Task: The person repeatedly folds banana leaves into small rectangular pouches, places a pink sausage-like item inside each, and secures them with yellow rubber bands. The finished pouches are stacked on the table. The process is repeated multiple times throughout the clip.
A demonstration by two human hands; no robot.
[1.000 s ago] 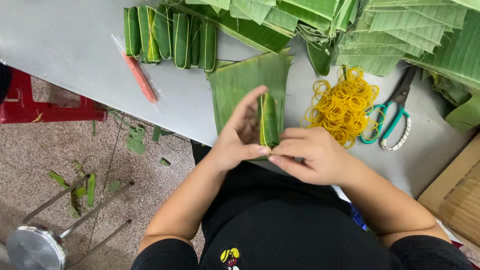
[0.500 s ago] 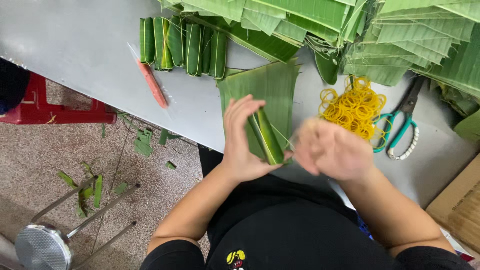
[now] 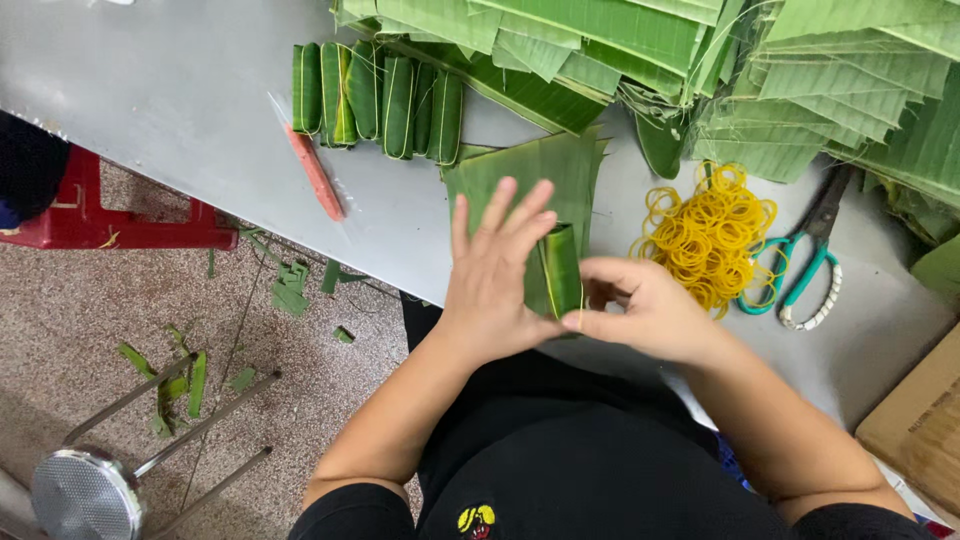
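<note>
A small roll wrapped in green leaf [image 3: 557,272], with a thin yellow band along it, sits upright between my two hands over a flat green leaf sheet [image 3: 520,175] on the grey table [image 3: 180,90]. My left hand [image 3: 495,275] presses its palm against the roll's left side with the fingers spread upward. My right hand [image 3: 645,310] pinches the roll's lower right edge with thumb and fingers. A heap of yellow rubber bands [image 3: 710,235] lies just right of my right hand.
A row of several finished leaf rolls [image 3: 380,95] lies at the table's far side, with a red-handled knife [image 3: 315,170] beside it. Stacked cut leaves [image 3: 700,60] fill the back. Teal-handled scissors [image 3: 805,270] lie right of the bands. A metal stool [image 3: 85,490] and a red stool [image 3: 120,215] stand on the floor.
The roll has been turned from a slant to nearly upright. My left hand's fingers have spread open against it, and my right hand has shifted to pinch its lower edge.
</note>
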